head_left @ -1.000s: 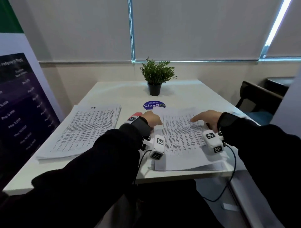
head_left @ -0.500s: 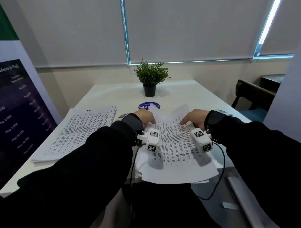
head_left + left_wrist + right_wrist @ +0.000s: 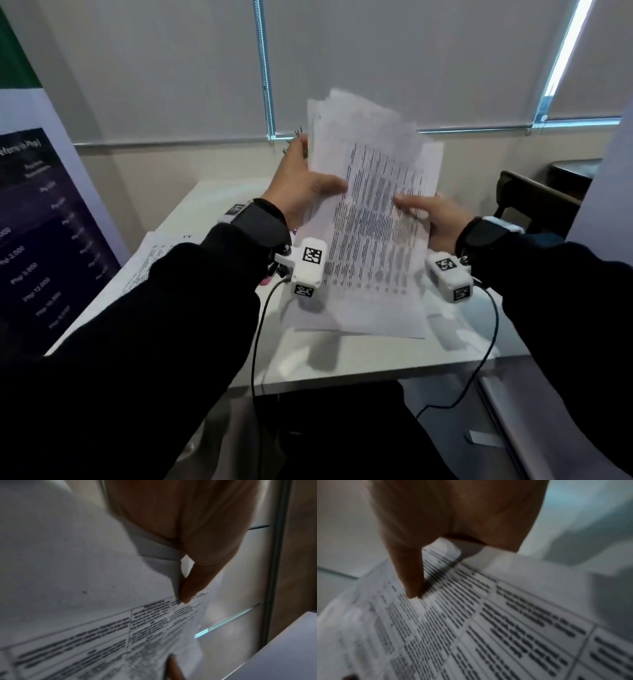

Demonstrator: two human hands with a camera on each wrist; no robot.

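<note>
While the left hand [image 3: 298, 185] pinches the left edge, thumb flat on the printed face and fingers curled behind, the right hand [image 3: 440, 219] grips the right edge the same way: thumb on top, fingers hidden behind the paper. Between them is the sheaf of printed sheets [image 3: 376, 240]: thin white office paper, loose, fanned and misaligned at the top corners, with dense black tabular text in ruled cells. The print is motion-blurred. The sheaf is held in the air over the white table [image 3: 359, 370], near upright with its top leaning away; its bottom edge looks clear of the tabletop, with a shadow under it. Left hand sits higher than right. Both forearms reach forward in black sleeves, and the wrists carry white boxy camera modules [image 3: 308, 267] with black-and-white markers. A black cable [image 3: 255, 342] hangs from the left one. A second stack of printed paper [image 3: 161, 253] lies flat on the table to the left, partly behind the left sleeve. Further out: dark banner [image 3: 34, 222] at left, grey roller blinds [image 3: 171, 68] behind, dark chair [image 3: 534, 198] at right.
</note>
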